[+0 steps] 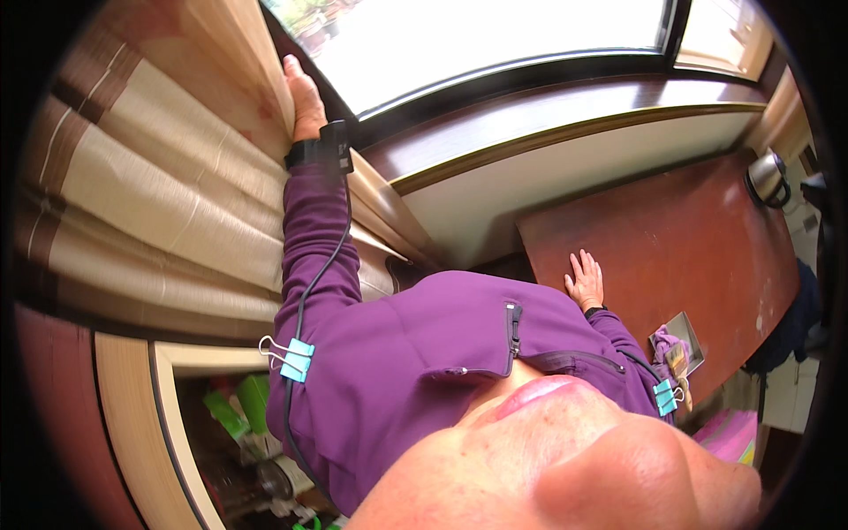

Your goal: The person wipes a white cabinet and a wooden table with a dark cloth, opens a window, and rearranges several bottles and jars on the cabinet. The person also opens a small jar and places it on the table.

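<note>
My left hand [306, 99] is raised at the edge of the beige and brown curtain [192, 165], beside the dark window frame [503, 83]. It grips the curtain edge, and some of its fingers are hidden behind the fabric. A black device [335, 146] is strapped at that wrist, with a cable running down the purple sleeve. My right hand [586, 283] lies palm down, fingers spread, near the left edge of a reddish-brown wooden table [669, 245]. Nothing is held in it.
A metal electric kettle [768, 179] stands at the table's far right corner. Near the front sit a small tray [689, 334], a purple cloth [662, 344] and a flat paintbrush [677, 364]. A dark wooden windowsill [530, 126] runs under the window. Lower left, an open-fronted cabinet [218, 358] holds green items.
</note>
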The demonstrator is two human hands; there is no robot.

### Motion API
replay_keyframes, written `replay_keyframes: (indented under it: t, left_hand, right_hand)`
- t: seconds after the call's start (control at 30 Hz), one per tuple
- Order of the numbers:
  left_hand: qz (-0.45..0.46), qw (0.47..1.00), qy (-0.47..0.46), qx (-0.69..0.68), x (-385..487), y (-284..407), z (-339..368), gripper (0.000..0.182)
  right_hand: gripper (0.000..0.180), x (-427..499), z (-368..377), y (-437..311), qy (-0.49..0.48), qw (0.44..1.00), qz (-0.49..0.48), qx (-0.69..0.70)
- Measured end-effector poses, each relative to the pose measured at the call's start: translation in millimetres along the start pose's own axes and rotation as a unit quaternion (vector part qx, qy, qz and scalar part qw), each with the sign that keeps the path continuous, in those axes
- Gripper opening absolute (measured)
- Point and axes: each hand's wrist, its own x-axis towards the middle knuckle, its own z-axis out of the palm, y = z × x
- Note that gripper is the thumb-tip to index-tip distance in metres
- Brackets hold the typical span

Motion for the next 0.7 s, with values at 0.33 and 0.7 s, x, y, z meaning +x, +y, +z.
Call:
replay_keyframes:
  t: [0.33,0.7]
  left_hand:
    - [0.106,0.987,0.011,0.124,-11,20,-5,0.058]
    - [0.209,0.957,-0.035,0.196,-2,-3,6,0.070]
  right_hand:
    - [0.055,-3,2,1,0.057,0.998,-0.026,0.026]
    - [0.057,187,-130,-56,0.365,0.915,-0.098,0.141]
